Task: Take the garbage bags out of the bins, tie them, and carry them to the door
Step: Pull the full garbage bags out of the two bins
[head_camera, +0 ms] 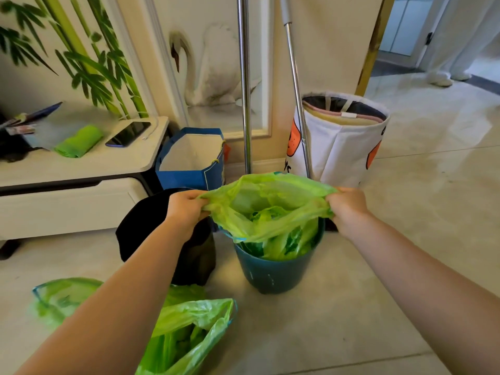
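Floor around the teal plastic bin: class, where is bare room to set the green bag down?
Bare tile lies right of the teal plastic bin, below the white fabric hamper. Crowded: the black bin to its left, and the loose green plastic bag in front.

Soft, even daylight filled the room, brightest through the doorway (400,25) at upper right. The tiled floor (433,158) showed mild sheen. Edges bowed and blurred slightly.

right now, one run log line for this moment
step: lifting bag | left hand: gripping green bag rim | right hand: gripping opposite rim | bag: partly in teal bin | untied
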The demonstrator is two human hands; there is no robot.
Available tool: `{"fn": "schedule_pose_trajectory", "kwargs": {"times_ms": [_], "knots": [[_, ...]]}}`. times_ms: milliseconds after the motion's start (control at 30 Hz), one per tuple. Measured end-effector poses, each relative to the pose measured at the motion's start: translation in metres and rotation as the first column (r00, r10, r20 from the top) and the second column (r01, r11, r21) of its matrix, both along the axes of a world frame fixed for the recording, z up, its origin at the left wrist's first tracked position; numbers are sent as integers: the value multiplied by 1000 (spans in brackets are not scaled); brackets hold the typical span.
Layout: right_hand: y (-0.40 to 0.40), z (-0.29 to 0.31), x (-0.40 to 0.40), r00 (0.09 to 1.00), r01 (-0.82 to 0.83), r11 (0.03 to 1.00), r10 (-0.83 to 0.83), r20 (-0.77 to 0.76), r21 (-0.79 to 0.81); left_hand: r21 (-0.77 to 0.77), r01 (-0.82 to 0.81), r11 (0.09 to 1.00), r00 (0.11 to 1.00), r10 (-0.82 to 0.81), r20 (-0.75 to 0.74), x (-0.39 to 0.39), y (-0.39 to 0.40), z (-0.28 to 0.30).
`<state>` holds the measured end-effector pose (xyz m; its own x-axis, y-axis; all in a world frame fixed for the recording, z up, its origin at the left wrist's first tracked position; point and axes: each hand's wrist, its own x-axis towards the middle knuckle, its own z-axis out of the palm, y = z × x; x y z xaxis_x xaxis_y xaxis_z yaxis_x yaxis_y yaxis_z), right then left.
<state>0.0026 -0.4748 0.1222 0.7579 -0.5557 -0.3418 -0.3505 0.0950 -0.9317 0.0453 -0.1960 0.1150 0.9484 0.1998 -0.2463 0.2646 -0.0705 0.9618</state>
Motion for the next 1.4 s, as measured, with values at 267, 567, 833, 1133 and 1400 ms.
{"fn": "schedule_pose_trajectory", "kwargs": {"times_ms": [267, 567, 833, 1133, 1400], "knots": [[-1, 91, 15, 961, 92, 988, -120, 248, 121, -89, -65, 994, 972, 83, 220, 9, -7, 86], [18, 161, -22, 869, 73, 995, -28, 495, -72, -123, -131, 984, 908, 168, 384, -33, 0, 161], [19, 197, -68, 817, 121, 993, -91, 570, -14, -142, -161, 977, 868, 209, 450, -91, 13, 200], [6, 199, -117, 835, 164, 981, -79, 545, -108, -228, -76, 971, 889, 170, 425, -158, 11, 219], [-3, 112, -144, 961, 76, 980, -23, 276, -185, -42, -189, 981, 977, 193, 96, -186, 26, 144]]}}
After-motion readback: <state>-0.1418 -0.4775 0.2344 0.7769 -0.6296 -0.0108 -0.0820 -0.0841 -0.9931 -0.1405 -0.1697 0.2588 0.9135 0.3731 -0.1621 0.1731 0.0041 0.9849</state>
